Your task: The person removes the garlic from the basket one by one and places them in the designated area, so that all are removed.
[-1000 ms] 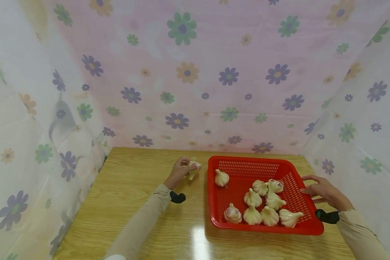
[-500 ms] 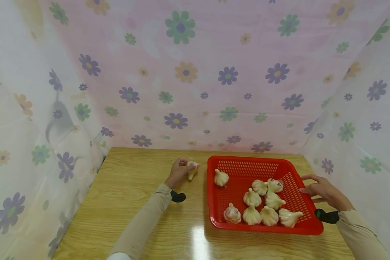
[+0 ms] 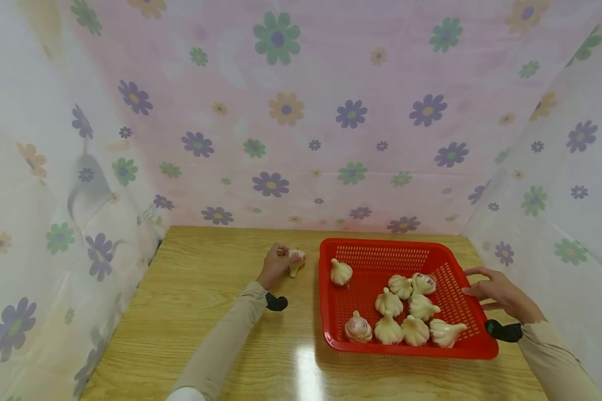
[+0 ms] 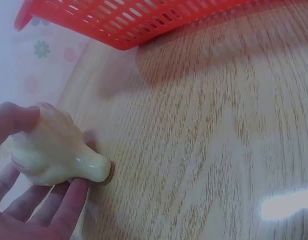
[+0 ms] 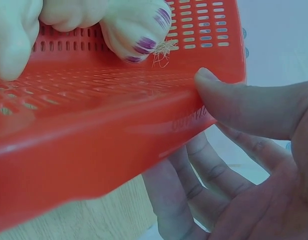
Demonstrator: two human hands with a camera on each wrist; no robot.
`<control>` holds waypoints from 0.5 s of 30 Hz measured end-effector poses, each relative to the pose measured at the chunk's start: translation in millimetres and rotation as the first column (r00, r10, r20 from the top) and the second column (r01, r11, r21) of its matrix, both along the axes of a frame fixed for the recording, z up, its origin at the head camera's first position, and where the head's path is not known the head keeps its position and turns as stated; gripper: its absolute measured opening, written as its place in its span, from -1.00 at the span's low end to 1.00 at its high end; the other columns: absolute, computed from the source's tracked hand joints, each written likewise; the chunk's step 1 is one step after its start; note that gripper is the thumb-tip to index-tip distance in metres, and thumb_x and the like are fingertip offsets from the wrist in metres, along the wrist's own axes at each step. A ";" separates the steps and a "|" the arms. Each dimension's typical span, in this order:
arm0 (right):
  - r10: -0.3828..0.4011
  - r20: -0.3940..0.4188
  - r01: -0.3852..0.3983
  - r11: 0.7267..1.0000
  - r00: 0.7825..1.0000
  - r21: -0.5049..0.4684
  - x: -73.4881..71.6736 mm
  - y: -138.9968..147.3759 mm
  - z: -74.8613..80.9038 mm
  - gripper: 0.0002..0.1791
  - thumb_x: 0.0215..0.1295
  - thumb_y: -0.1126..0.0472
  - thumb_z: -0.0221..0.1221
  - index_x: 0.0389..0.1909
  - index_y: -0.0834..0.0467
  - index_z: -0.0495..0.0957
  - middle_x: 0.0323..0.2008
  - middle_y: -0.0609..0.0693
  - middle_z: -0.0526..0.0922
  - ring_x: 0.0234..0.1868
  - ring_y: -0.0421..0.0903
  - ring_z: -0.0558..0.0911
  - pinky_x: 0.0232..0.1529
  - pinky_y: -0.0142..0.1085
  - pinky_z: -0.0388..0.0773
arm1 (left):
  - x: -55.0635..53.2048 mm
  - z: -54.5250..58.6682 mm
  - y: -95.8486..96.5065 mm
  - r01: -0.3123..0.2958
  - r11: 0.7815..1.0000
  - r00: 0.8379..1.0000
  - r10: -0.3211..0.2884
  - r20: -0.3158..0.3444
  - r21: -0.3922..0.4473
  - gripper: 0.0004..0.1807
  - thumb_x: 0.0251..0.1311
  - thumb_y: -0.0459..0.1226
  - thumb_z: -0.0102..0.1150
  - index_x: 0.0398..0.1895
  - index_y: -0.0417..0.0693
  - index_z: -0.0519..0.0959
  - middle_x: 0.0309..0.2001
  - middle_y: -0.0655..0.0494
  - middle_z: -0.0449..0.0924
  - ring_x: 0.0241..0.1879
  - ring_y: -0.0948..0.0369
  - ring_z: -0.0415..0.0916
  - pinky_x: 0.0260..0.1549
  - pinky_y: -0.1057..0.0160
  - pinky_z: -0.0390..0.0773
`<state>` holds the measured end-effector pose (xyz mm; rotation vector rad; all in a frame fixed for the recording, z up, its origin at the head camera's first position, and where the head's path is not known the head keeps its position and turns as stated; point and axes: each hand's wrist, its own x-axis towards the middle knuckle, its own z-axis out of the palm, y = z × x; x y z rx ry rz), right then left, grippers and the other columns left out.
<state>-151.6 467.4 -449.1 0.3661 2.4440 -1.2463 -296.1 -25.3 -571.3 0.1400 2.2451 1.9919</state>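
My left hand [image 3: 273, 265] holds a garlic bulb [image 3: 295, 263] by its round end, left of the red basket. In the left wrist view the stem of this garlic bulb [image 4: 79, 155] points down at the table, thumb on one side and fingers on the other. My right hand [image 3: 501, 293] grips the right side of the red plastic basket [image 3: 381, 351]. The right wrist view has the thumb on the basket's rim [image 5: 119, 112] and the fingers beneath and outside it. Several cream garlic bulbs [image 3: 388, 302] lie inside the basket, mostly towards its right and near side.
The wooden table [image 3: 195, 267] carries the basket at its right half. A flowered curtain [image 3: 301, 139] stands along the back, and pale flowered sheets [image 3: 30, 223] hang at both sides. Glare [image 3: 308, 373] shows on the table's near part.
My left hand and its garlic bulb have shifted very slightly left in the head view, which itself tilts a little. The right hand keeps its grip on the basket.
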 end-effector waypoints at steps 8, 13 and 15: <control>0.001 -0.004 -0.001 1.000 1.000 0.001 0.3 0.0 -0.7 -0.26 0.28 0.14 0.18 0.27 0.44 0.04 -0.16 0.23 0.62 -0.26 0.07 0.66 -0.25 -0.01 0.61 | 0.4 3.0 1.5 -0.011 1.000 1.000 0.011 0.009 -0.020 -0.55 0.08 -0.13 0.34 -0.16 -0.18 0.34 -0.09 -0.15 0.41 -0.20 0.06 0.42 -0.34 0.16 0.51; -0.002 -0.003 0.002 1.000 1.000 -0.006 0.9 -0.3 0.4 -0.25 0.27 0.13 0.18 0.27 0.44 0.04 -0.17 0.21 0.63 -0.27 0.06 0.66 -0.25 -0.02 0.61 | -12.8 -22.1 -0.1 -0.003 1.000 1.000 0.003 -0.003 -0.019 -0.46 -0.03 0.01 0.40 -0.19 -0.09 0.34 -0.17 -0.05 0.41 -0.33 0.16 0.43 -0.47 0.29 0.51; -0.004 -0.004 0.004 1.000 1.000 -0.010 1.1 -0.5 0.8 -0.25 0.27 0.14 0.19 0.27 0.44 0.04 -0.17 0.20 0.63 -0.27 0.06 0.66 -0.25 -0.02 0.61 | -10.7 -19.2 -0.1 -0.004 1.000 1.000 0.004 0.000 -0.008 -0.46 -0.02 -0.01 0.40 -0.17 -0.11 0.34 -0.17 -0.07 0.41 -0.34 0.14 0.44 -0.47 0.27 0.53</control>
